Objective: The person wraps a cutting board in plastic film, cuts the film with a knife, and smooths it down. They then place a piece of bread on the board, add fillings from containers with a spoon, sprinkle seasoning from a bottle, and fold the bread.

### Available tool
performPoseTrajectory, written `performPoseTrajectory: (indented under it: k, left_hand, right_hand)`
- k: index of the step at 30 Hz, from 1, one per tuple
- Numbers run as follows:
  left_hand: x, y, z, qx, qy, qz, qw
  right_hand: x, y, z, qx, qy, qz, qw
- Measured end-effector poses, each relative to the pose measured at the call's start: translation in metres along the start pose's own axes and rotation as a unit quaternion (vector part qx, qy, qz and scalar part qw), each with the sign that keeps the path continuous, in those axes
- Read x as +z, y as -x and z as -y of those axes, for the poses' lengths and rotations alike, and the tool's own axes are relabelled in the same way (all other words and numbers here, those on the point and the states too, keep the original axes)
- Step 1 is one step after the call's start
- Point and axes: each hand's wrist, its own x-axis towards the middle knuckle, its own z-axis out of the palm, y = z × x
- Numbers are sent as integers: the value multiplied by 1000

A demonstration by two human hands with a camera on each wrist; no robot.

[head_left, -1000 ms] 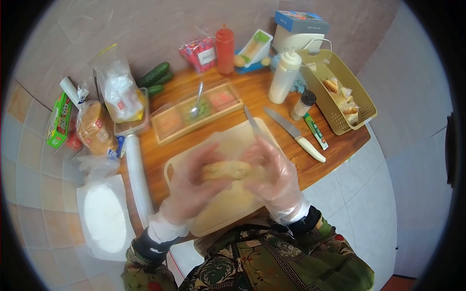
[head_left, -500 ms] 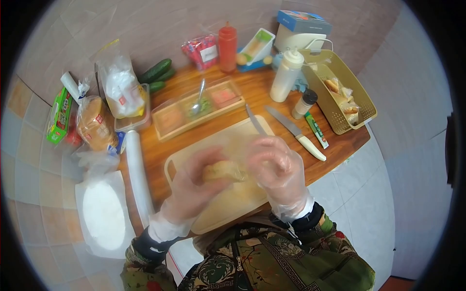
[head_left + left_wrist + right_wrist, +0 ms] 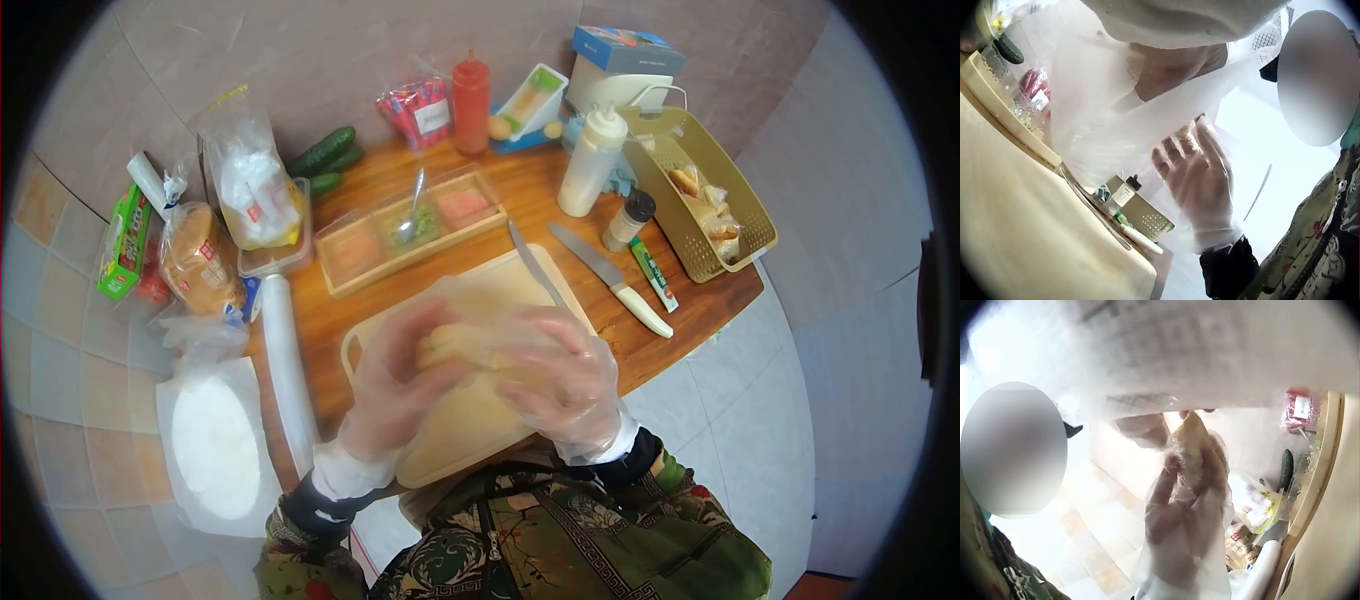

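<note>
Both hands wear clear plastic gloves and are raised over the pale cutting board (image 3: 440, 462). My left hand (image 3: 392, 378) grips a pale yellow piece of bread (image 3: 436, 350), thumb on one side and fingers on the other. Shiny clear film shows on the bread in the right wrist view, where my left hand (image 3: 1185, 515) holds it from below. My right hand (image 3: 572, 380) is at the bread's right end, blurred, its fingers overlapping it. In the left wrist view, my right hand (image 3: 1200, 184) shows its palm, fingers slightly bent; the bread is hidden there.
Behind the board are a knife (image 3: 537, 264), a white-handled knife (image 3: 640, 310) and a divided wooden tray (image 3: 350, 283) with a spoon (image 3: 414, 195). Squeeze bottles, a shaker (image 3: 628, 220) and a basket (image 3: 745, 215) stand right and back. A film roll (image 3: 285, 370) and bagged bread (image 3: 200, 260) lie left.
My right hand stood slightly apart from the bread half a second ago and has come back against its right end. My left hand keeps holding the bread in nearly the same place.
</note>
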Motion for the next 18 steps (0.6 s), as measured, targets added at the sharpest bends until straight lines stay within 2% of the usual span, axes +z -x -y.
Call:
performPoseTrajectory:
  k: [2,3,5,6,8,12,15,16,17,18]
  left_hand:
    - [-1,0,-1,9,-6,16,1000]
    - [1,-1,-2,16,11,30,999]
    - [6,-1,-4,23,28,45,998]
    - [8,0,-6,28,8,23,999]
    - [7,0,-4,36,-12,-1,999]
    - [3,-1,-4,53,-19,11,998]
    - [2,-2,-6,64,-34,22,997]
    - [0,-3,-6,66,-44,24,997]
    - [-2,-4,-6,66,-44,26,996]
    - [-5,-5,-6,89,-98,55,990]
  right_hand:
    - [0,4,3,73,-45,-57,995]
    - [-2,2,6,74,-43,-60,995]
    - [-7,-8,12,76,-12,-4,997]
    - [-6,-11,10,75,-11,-6,997]
    - [-2,-15,6,-8,27,51,998]
    - [-1,-10,-2,-39,33,30,998]
    - [-2,1,-1,8,29,25,999]
    - [2,-3,4,114,-85,-3,990]
    - [3,-5,8,218,-197,-32,955]
    - [-1,-9,12,218,-196,-35,955]
